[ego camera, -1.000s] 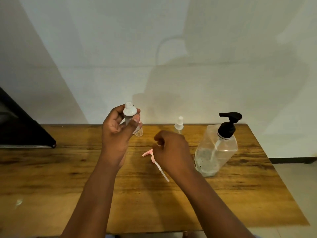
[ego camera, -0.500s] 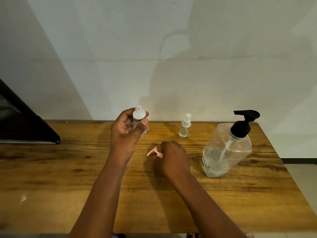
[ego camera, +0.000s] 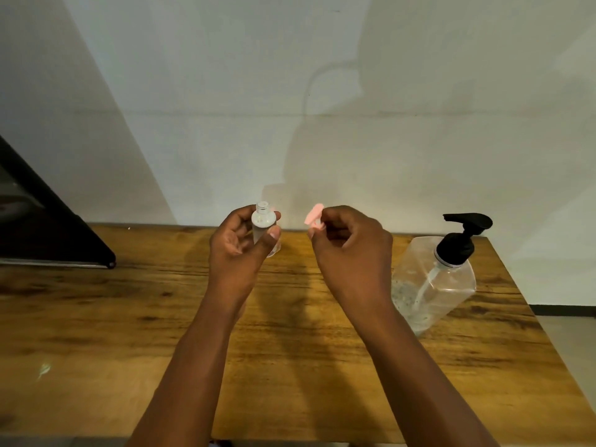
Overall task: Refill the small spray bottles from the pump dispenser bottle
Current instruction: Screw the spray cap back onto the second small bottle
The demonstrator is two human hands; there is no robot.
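My left hand [ego camera: 240, 250] holds a small clear spray bottle [ego camera: 263, 221] upright above the table, its neck uncapped. My right hand [ego camera: 350, 245] is raised beside it and pinches a pink spray head [ego camera: 313, 217] at the fingertips; the head's dip tube is hidden behind the hand. The two hands are a short gap apart. The large clear pump dispenser bottle [ego camera: 435, 282] with a black pump [ego camera: 462, 233] stands on the right of the wooden table [ego camera: 129, 317], holding a little liquid at the bottom. The second small spray bottle is hidden behind my right hand.
A dark slanted object [ego camera: 48, 227] sits at the table's back left corner. A pale wall [ego camera: 290, 108] rises right behind the table. The table's right edge lies just past the pump bottle, with floor [ego camera: 574, 350] beyond it.
My right hand picked the pink spray head up off the table and raised it level with the bottle's neck. My left hand kept the bottle upright in roughly the same spot.
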